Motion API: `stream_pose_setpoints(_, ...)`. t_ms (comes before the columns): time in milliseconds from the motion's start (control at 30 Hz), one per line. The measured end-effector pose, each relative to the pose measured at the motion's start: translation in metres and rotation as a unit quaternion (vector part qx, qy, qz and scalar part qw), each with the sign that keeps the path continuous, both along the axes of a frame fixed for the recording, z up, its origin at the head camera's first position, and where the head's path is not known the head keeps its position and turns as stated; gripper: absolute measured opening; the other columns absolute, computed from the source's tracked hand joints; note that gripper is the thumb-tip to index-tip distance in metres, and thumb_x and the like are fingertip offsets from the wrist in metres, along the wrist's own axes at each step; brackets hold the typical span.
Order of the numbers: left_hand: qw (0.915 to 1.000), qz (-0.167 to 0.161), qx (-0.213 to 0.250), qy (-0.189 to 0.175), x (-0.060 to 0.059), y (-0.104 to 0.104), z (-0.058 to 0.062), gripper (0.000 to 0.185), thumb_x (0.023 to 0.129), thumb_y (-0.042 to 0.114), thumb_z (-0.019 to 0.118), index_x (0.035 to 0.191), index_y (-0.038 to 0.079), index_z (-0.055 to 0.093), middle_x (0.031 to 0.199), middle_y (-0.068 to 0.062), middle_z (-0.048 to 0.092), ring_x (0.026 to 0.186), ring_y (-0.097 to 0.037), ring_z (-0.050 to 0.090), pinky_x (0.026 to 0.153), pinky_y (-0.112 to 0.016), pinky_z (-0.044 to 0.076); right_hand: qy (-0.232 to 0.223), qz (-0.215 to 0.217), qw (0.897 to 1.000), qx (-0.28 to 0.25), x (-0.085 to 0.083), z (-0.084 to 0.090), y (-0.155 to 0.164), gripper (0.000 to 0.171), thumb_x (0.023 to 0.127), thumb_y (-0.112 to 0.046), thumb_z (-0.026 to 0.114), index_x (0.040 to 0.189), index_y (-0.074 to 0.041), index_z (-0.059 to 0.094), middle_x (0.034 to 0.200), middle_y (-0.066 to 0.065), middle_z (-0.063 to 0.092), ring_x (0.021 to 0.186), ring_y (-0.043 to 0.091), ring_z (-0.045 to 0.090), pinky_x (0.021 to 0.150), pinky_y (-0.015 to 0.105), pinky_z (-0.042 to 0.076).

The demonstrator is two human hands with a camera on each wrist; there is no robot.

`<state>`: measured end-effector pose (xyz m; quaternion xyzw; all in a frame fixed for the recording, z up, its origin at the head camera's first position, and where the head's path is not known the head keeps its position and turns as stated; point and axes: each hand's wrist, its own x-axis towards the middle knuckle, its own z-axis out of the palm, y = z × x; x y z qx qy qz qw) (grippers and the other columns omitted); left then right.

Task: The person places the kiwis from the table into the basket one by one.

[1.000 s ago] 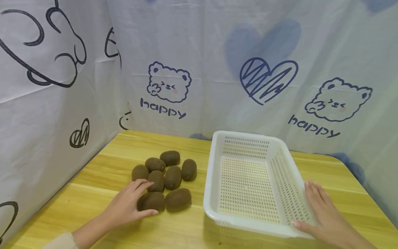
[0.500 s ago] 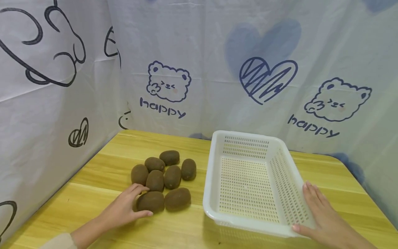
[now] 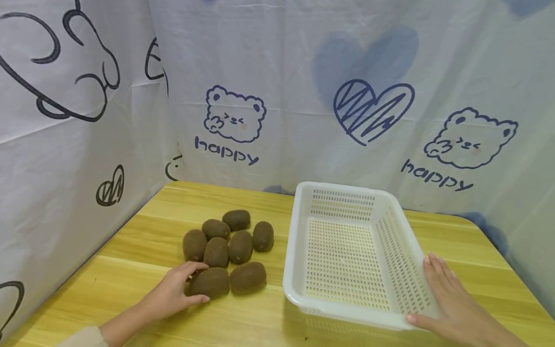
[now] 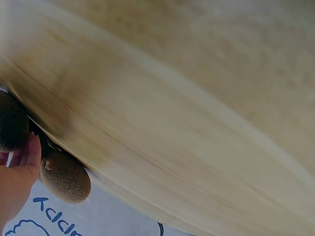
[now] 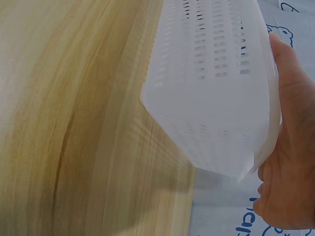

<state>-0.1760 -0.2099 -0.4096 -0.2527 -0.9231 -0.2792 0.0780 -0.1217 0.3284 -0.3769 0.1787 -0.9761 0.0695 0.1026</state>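
Observation:
Several brown kiwis (image 3: 240, 246) lie grouped on the left of the wooden table. My left hand (image 3: 171, 291) grips the left end of the front-left kiwi (image 3: 211, 283), fingers behind it and thumb along its front. In the left wrist view, this hand (image 4: 19, 182) shows at the left edge against a dark kiwi (image 4: 11, 120), with another kiwi (image 4: 66, 178) close by. On the right stands a white perforated plastic basket (image 3: 291, 260) with nothing in it. My right hand (image 3: 455, 303) holds its right rim near the front corner, thumb over the rim and fingers down the outer side.
The yellow wood-grain table (image 3: 143, 236) carries everything. Right beside the front-left kiwi lies another kiwi (image 3: 248, 278). White cloth (image 3: 299, 96) with printed bears and hearts hangs behind the table and along its left side.
My left hand has drawn slightly left and down, its fingers moving off the middle kiwi to the front-left one. The right hand and basket have barely moved.

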Motion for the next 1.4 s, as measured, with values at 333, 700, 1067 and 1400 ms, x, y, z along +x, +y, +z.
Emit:
stream_pose_setpoints(333, 0.9993, 0.003, 0.024, -0.027, -0.002, -0.003, 0.008, 0.05, 0.07, 0.025, 0.081, 0.11, 0.003, 0.06, 0.103, -0.005, 0.064, 0.087, -0.013, 0.059, 0.07, -0.022, 0.054, 0.016, 0.005, 1.0, 0.004, -0.001, -0.001, 0.001, 0.112, 0.075, -0.043, 0.069, 0.146, 0.005, -0.002, 0.155, 0.02, -0.009, 0.133, -0.001, -0.03, 0.1, 0.006, -0.022)
stream_pose_setpoints(700, 0.9974, 0.02, 0.066, -0.023, -0.003, 0.0, 0.018, 0.052, 0.068, 0.023, 0.082, 0.111, 0.002, 0.061, 0.103, -0.006, 0.065, 0.087, -0.011, 0.059, 0.072, -0.023, 0.055, 0.0, 0.003, 1.0, -0.004, -0.001, -0.001, 0.001, 0.11, 0.077, -0.043, 0.068, 0.146, 0.006, -0.002, 0.154, 0.021, -0.01, 0.133, -0.001, -0.031, 0.099, 0.005, -0.023)
stream_pose_setpoints(1067, 0.9971, 0.016, 0.072, -0.019, -0.006, 0.008, 0.027, 0.052, 0.07, 0.027, 0.081, 0.113, 0.004, 0.062, 0.104, -0.004, 0.064, 0.089, -0.017, 0.063, 0.075, -0.025, 0.056, 0.003, 0.003, 1.0, -0.01, -0.001, -0.001, 0.001, 0.11, 0.077, -0.042, 0.069, 0.146, 0.006, -0.002, 0.154, 0.022, -0.009, 0.133, -0.001, -0.031, 0.098, 0.004, -0.022)
stream_pose_setpoints(1400, 0.9942, 0.022, 0.103, -0.021, -0.008, 0.024, 0.04, 0.051, 0.07, 0.023, 0.081, 0.113, 0.004, 0.062, 0.106, -0.007, 0.065, 0.091, -0.021, 0.063, 0.076, -0.023, 0.056, -0.033, -0.009, 0.999, -0.026, 0.0, -0.001, 0.0, 0.109, 0.079, -0.043, 0.067, 0.146, 0.006, -0.004, 0.153, 0.027, -0.006, 0.135, 0.005, -0.031, 0.095, 0.003, -0.023)
